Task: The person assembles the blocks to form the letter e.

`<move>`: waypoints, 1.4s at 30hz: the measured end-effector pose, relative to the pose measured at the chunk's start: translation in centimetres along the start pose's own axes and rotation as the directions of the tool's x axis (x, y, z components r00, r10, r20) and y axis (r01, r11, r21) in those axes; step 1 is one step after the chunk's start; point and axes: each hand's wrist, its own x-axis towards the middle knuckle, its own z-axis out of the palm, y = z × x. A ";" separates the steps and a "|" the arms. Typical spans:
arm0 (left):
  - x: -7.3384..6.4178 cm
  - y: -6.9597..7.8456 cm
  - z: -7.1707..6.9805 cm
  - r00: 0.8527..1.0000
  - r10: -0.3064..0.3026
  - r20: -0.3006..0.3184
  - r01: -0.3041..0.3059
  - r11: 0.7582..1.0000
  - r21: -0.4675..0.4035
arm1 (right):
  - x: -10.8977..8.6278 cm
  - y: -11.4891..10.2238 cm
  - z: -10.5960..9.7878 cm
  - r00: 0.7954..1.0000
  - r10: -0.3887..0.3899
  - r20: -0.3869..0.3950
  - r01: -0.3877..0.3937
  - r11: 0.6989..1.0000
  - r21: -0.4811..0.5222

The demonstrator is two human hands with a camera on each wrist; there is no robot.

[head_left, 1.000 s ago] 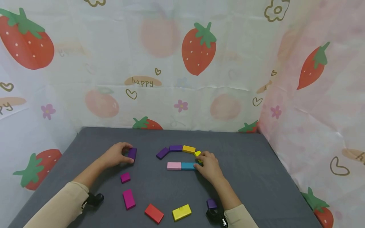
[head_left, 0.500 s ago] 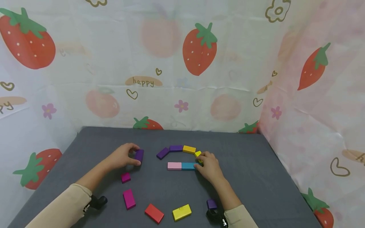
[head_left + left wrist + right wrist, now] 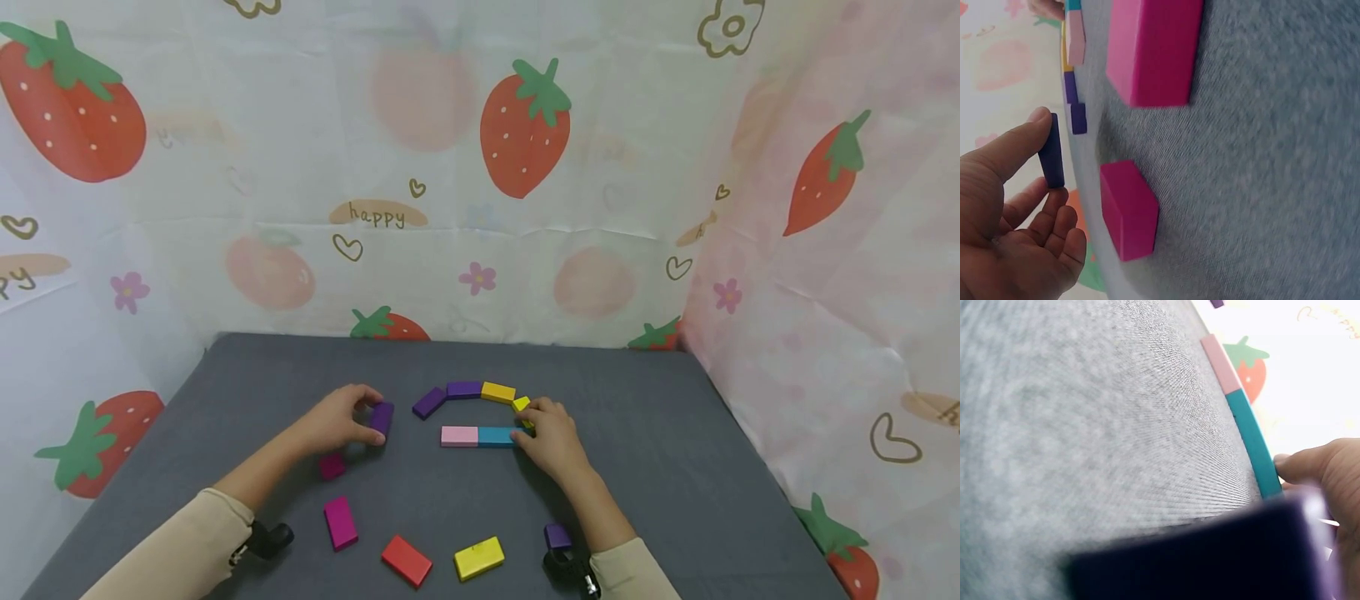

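On my head view, the left hand [image 3: 339, 422] pinches an upright purple block [image 3: 382, 418], left of a curved row on the grey bench [image 3: 645, 467]. That row runs left to right: a slanted purple block [image 3: 429, 403], a far purple block [image 3: 464, 390], a far yellow block [image 3: 498, 392] and a yellow end block [image 3: 521, 405]. The right hand [image 3: 555, 440] covers the row's right end, thumb touching a blue block [image 3: 495, 437] that meets a pink block [image 3: 459, 437]; I can't tell whether it grips anything. Nearer lie a small magenta block [image 3: 332, 466], a larger magenta block [image 3: 341, 523], a red block [image 3: 407, 561] and a near yellow block [image 3: 478, 558].

My left wrist view shows the pinched block between thumb and fingertips.

My right wrist view has the thumb against the blue block, the fingers mostly hidden behind a blurred purple block [image 3: 1210, 556].
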 end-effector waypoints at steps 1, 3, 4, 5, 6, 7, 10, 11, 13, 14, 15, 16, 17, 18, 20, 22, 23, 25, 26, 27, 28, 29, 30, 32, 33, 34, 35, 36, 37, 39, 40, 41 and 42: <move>0.0 0.0 0.1 1.000 0.001 0.001 -0.001 1.000 -0.001 | 0.0 0.0 0.0 1.000 0.000 -0.001 0.000 1.000 0.000; 0.0 0.1 0.4 1.000 0.005 0.002 -0.005 1.000 -0.001 | 0.0 0.0 0.0 1.000 0.002 -0.001 -0.002 1.000 0.001; 0.1 0.2 0.5 1.000 0.008 0.002 -0.008 1.000 0.000 | 0.0 0.0 0.0 1.000 0.003 0.000 -0.003 1.000 0.002; 0.1 0.2 0.7 1.000 0.010 0.002 -0.010 1.000 0.000 | 0.0 -0.1 0.0 1.000 0.004 0.000 -0.004 1.000 0.001; 0.1 0.3 0.9 1.000 0.013 0.003 -0.013 1.000 0.000 | 0.0 -0.1 0.0 1.000 0.004 0.000 -0.004 1.000 0.000; 0.1 0.3 1.0 1.000 0.014 0.004 -0.014 1.000 -0.003 | 0.0 0.0 0.0 1.000 0.003 -0.001 -0.003 1.000 -0.001; 0.3 0.5 1.5 1.000 0.016 0.006 -0.016 1.000 -0.007 | 0.0 0.0 0.1 1.000 0.002 -0.001 -0.002 1.000 0.002; 0.4 0.5 1.6 1.000 0.015 0.006 -0.015 1.000 -0.009 | 0.0 -0.1 0.1 1.000 0.001 -0.001 -0.001 1.000 0.003; 0.5 0.6 1.8 1.000 0.018 0.007 -0.017 1.000 -0.012 | 0.0 -0.1 0.1 1.000 0.000 -0.003 0.000 1.000 0.003; 0.6 0.7 1.9 1.000 0.018 0.007 -0.018 1.000 -0.010 | 0.0 -0.1 0.0 1.000 0.000 -0.002 0.000 1.000 0.004; 0.7 0.7 2.0 1.000 0.017 0.007 -0.017 1.000 -0.010 | 0.0 -0.1 0.0 1.000 0.000 -0.002 0.000 1.000 0.005; 0.7 0.8 2.1 1.000 0.015 0.007 -0.015 1.000 -0.011 | 0.0 -0.1 0.0 1.000 0.000 -0.003 0.000 1.000 0.005; 0.8 0.9 2.2 1.000 0.015 0.007 -0.015 1.000 -0.011 | 0.0 -0.1 0.0 1.000 -0.001 -0.003 0.001 1.000 0.005; 0.9 1.0 2.3 1.000 0.014 0.008 -0.013 1.000 -0.012 | 0.0 -0.1 0.0 1.000 -0.001 -0.003 0.001 1.000 0.004; 1.0 1.1 2.5 1.000 0.012 0.009 -0.012 1.000 -0.013 | 0.0 -0.1 0.0 1.000 -0.001 -0.002 0.001 1.000 0.003; 1.2 1.2 2.8 1.000 0.010 0.008 -0.010 1.000 -0.016 | 0.1 -0.1 0.0 1.000 -0.001 -0.002 0.001 1.000 0.001; 1.2 1.3 2.9 1.000 0.013 0.009 -0.013 1.000 -0.015 | 0.1 -0.1 0.0 1.000 -0.001 -0.002 0.001 1.000 -0.002; 1.3 1.3 3.1 1.000 0.017 0.008 -0.017 1.000 -0.012 | 0.1 -0.1 0.0 1.000 -0.002 0.000 0.002 1.000 -0.006; 1.4 1.2 3.2 1.000 0.018 0.007 -0.018 1.000 -0.010 | 0.1 -0.1 -0.1 1.000 -0.003 0.000 0.003 1.000 -0.007; 1.5 1.2 3.4 1.000 0.019 0.006 -0.018 1.000 -0.010 | 0.1 -0.1 -0.1 1.000 -0.004 0.001 0.004 1.000 -0.008; 1.6 1.1 3.5 1.000 0.019 0.007 -0.019 1.000 -0.009 | 0.1 -0.1 -0.1 1.000 -0.004 0.002 0.004 1.000 -0.010; 1.6 1.0 3.6 1.000 0.020 0.007 -0.020 1.000 -0.007 | 0.0 -0.1 0.0 1.000 -0.005 0.002 0.005 1.000 -0.009; 1.7 1.0 3.7 1.000 0.016 0.005 -0.016 1.000 -0.007 | 0.0 -0.1 0.0 1.000 -0.006 0.003 0.006 1.000 -0.009; 1.8 1.1 3.9 1.000 0.011 0.007 -0.011 1.000 -0.008 | 0.0 -0.1 0.0 1.000 -0.005 0.004 0.005 1.000 -0.008; 1.9 1.1 4.0 1.000 0.010 0.009 -0.010 1.000 -0.007 | 0.0 -0.1 0.0 1.000 -0.003 0.004 0.003 1.000 -0.008; 1.9 1.2 4.1 1.000 0.008 0.009 -0.008 1.000 -0.007 | 0.0 0.0 0.1 1.000 -0.002 0.003 0.002 1.000 -0.007; 1.9 1.4 4.1 1.000 0.005 0.009 -0.005 1.000 -0.006 | 0.0 0.0 0.1 1.000 -0.001 0.003 0.001 1.000 -0.007; 2.0 1.5 4.2 1.000 0.000 0.010 0.000 1.000 -0.008 | 0.0 0.0 0.1 1.000 0.001 0.003 -0.001 1.000 -0.007; 2.0 1.5 4.2 1.000 -0.003 0.011 0.003 1.000 -0.008 | 0.1 0.0 0.1 1.000 0.002 0.003 -0.002 1.000 -0.008; 2.0 1.7 4.2 1.000 -0.009 0.011 0.009 1.000 -0.007 | 0.0 0.0 0.1 1.000 0.002 0.003 -0.002 1.000 -0.008; 2.0 1.7 4.3 1.000 -0.009 0.010 0.009 1.000 -0.006 | 0.0 0.0 0.0 1.000 0.001 0.003 -0.001 1.000 -0.008; 2.1 1.7 4.3 1.000 -0.006 0.010 0.006 1.000 -0.001 | 0.0 0.0 0.0 1.000 0.000 0.002 0.000 1.000 -0.008; 2.1 1.7 4.3 1.000 -0.007 0.009 0.007 1.000 0.002 | 0.0 0.0 -0.1 1.000 -0.002 0.001 0.002 1.000 -0.009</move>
